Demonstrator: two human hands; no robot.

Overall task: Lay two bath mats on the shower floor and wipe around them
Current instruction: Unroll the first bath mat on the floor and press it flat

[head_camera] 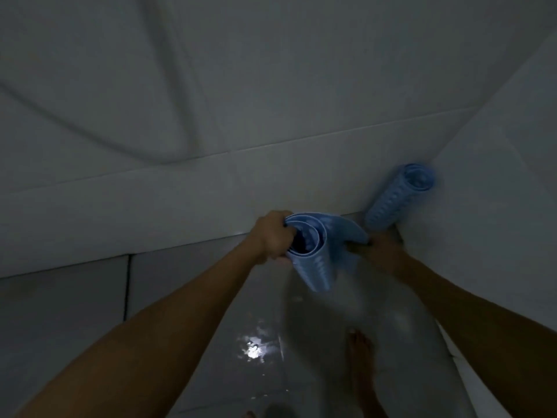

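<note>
Pretty dark in here, so a lot is murky; the right hand [380, 254] is half in shadow behind the loose flap of the light blue, bumpy rubber bath mat [313, 251], and it looks like its fingers pinch that flap's edge, though I can't make out each finger; the left hand [272, 236] is clearer, fingers curled round the open end of the still mostly rolled mat, held up in front of the white tiled wall [180, 188]. A second rolled blue bath mat [398, 197] leans upright in the corner, just beside the right hand. Down below, the wet glossy shower floor [211, 342] shows a bright glare spot, and a bare foot [360, 354] stands on it, blurry.
</note>
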